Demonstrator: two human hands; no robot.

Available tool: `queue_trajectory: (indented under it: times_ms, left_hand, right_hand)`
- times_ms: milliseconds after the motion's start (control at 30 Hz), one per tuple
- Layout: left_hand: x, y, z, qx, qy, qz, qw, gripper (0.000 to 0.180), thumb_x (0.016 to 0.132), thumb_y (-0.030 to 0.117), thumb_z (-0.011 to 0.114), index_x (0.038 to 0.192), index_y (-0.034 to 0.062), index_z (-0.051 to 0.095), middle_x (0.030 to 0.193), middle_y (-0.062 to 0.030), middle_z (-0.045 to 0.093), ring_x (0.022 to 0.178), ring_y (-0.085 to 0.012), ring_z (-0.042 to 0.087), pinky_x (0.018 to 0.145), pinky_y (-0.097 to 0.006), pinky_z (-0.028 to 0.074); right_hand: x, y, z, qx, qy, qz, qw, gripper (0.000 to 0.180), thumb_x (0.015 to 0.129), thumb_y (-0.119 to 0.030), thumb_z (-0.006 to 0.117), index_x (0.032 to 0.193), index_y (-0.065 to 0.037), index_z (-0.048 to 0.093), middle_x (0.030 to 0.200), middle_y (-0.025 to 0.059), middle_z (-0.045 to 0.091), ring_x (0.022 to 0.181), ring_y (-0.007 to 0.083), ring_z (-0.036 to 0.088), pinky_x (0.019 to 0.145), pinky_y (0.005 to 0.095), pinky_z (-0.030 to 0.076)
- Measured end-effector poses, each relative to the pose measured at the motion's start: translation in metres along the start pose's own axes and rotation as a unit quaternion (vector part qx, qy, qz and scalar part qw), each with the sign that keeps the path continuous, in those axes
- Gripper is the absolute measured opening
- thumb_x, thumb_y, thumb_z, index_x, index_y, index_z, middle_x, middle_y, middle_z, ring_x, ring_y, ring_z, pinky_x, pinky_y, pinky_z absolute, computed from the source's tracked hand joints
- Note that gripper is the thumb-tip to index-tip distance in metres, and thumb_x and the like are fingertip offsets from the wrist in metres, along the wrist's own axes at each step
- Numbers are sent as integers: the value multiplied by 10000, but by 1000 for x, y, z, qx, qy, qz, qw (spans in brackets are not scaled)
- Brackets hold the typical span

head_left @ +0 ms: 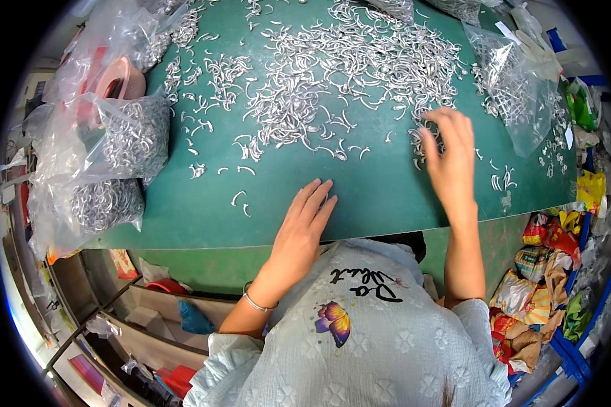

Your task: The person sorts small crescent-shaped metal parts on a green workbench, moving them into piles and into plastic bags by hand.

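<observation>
My left hand (pixel 305 224) lies on the green tabletop (pixel 285 197) near its front edge, fingers stretched out and holding nothing. Further right, my right hand (pixel 453 159) reaches over a small cluster of curved silver metal pieces (pixel 417 141). Its thumb and fingers are bent but apart, and no piece shows between them. Beyond both hands spreads a large loose heap of the same hook-like pieces (pixel 285 108). A few single pieces (pixel 241 202) lie left of my left hand, and some more (pixel 504 180) lie right of my right forearm.
Clear plastic bags filled with metal pieces (pixel 139 136) crowd the left edge, beside a pink plastic basket (pixel 130 78). Another clear bag (pixel 512 88) lies at the far right. Below the table are shelves (pixel 163 298) on the left and colourful packages (pixel 529 292) on the right.
</observation>
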State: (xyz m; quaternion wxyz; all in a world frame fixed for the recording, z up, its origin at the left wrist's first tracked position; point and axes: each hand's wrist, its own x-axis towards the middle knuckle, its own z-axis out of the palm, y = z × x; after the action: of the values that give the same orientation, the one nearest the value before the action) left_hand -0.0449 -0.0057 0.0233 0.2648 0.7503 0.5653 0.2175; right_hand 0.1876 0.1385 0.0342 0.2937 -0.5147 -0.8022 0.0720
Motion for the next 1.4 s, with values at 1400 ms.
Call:
queue_trajectory:
  times_ms: [1400]
  left_hand:
    - [2, -5, 14, -3, 157, -56, 986, 245, 822, -56, 637, 1057, 14, 621, 957, -133, 541, 860, -303, 519, 775, -381, 435]
  right_hand:
    - [13, -15, 52, -127, -38, -42, 990, 183, 793, -118, 698, 939, -30, 633, 1088, 96, 573, 1015, 268, 519, 896, 429, 366]
